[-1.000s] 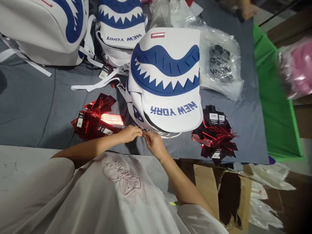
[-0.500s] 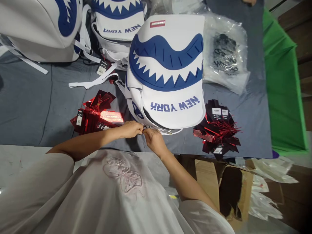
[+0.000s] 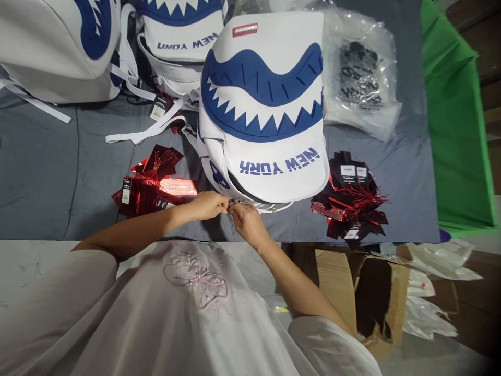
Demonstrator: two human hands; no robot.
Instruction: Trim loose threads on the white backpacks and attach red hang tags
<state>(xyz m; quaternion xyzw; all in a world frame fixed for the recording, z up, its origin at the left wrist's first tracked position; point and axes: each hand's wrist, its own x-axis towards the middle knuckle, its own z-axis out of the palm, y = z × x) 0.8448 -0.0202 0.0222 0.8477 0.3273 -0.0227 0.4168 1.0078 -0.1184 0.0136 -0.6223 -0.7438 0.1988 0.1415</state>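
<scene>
We see a moderate indoor light, bright enough for the smooth white backpack with blue shark-mouth pattern to stand out crisply. Glare whitens part of the flat, shiny red foil tags, and small highlights fleck the crinkled clear plastic bag. We notice soft shadow on the dark grey cloth beside the backpack. Wide-angle stretch broadens the pale grey fabric sleeves; the lower right corner sinks into darkness.
</scene>
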